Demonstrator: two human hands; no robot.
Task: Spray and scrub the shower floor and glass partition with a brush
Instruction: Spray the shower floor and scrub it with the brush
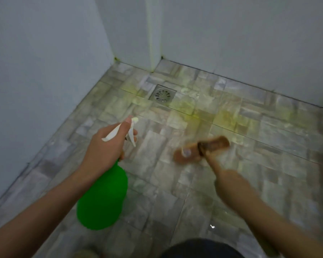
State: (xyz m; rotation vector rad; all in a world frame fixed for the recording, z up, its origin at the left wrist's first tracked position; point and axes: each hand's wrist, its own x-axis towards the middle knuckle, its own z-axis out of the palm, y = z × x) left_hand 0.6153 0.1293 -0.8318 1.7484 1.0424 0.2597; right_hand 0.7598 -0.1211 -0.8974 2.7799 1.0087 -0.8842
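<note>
My left hand (105, 146) grips the white trigger head of a green spray bottle (103, 198), which hangs below the hand above the tiled shower floor (157, 183). The nozzle points toward the far side of the floor. My right hand (229, 185) holds the wooden handle of a brown scrub brush (201, 148). The brush head lies low over the floor tiles in the middle of the view and is blurred by motion. Yellowish patches of liquid cover the tiles around the drain and to its right. I cannot tell which surface is the glass partition.
A square metal floor drain (162, 94) sits near the far corner. Pale walls (45, 62) close the floor on the left and at the back, with a white corner post (154, 34) between them. My dark-clad knee (199, 248) shows at the bottom edge.
</note>
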